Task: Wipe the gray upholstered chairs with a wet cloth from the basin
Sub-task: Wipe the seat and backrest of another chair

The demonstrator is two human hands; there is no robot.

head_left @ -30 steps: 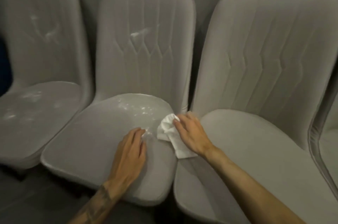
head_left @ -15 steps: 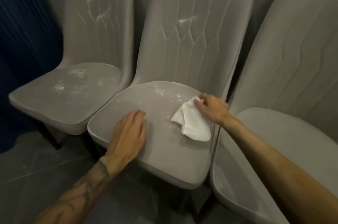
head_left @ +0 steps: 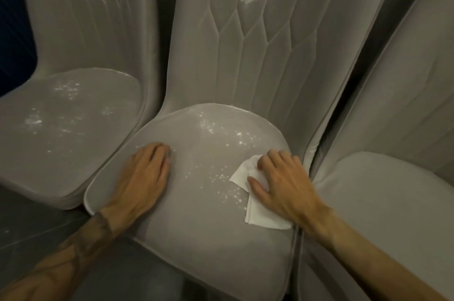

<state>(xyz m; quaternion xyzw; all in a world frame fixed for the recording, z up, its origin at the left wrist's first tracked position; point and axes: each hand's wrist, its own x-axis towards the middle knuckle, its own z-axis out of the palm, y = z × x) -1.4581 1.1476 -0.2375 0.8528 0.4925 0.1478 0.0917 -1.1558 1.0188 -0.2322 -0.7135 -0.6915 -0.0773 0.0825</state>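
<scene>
The left hand (head_left: 145, 177) and the right hand (head_left: 285, 185) are showing bare, as are both forearms. A dark tattoo (head_left: 99, 224) is banding the left wrist and running in blurred patterns up the left forearm (head_left: 61, 268).

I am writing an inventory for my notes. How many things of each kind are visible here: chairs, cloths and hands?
Gray chairs: 3 (left chair, middle chair, right chair)
White cloth: 1
Hands: 2 (left hand, right hand)
Total: 6
</scene>
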